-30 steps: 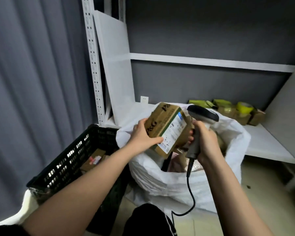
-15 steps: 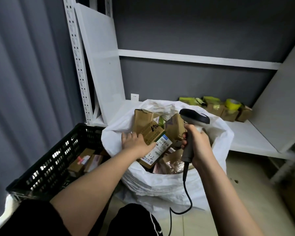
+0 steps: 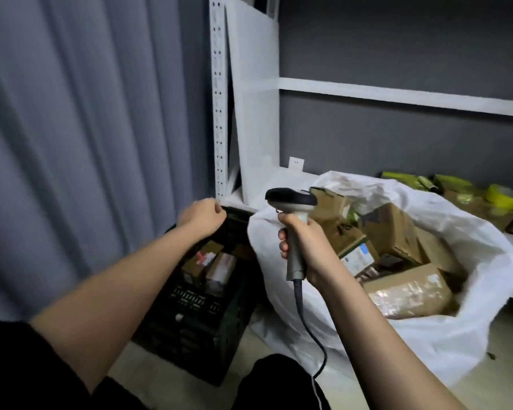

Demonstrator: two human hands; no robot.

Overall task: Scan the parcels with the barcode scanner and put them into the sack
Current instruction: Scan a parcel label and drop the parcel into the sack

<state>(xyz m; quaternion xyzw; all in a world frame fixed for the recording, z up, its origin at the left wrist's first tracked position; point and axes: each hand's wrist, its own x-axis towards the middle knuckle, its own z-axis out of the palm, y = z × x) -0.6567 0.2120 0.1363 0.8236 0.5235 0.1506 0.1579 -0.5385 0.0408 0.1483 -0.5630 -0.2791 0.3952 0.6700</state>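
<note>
Parcels (image 3: 209, 263) left to scan lie in the black crate (image 3: 190, 315), just below and beyond our left hand (image 3: 200, 218), which hovers over the crate w/ fingers curled, holding nothing. That hand is nearer; long axes of the boxes run roughly away from us. Our right hand (image 3: 304, 247) grips the barcode scanner (image 3: 292, 232) upright, right of the crate, cable trailing down. Further right, the white sack (image 3: 427, 329) gapes, holding approx. half a dozen cardboard boxes (image 3: 391, 229).
</note>
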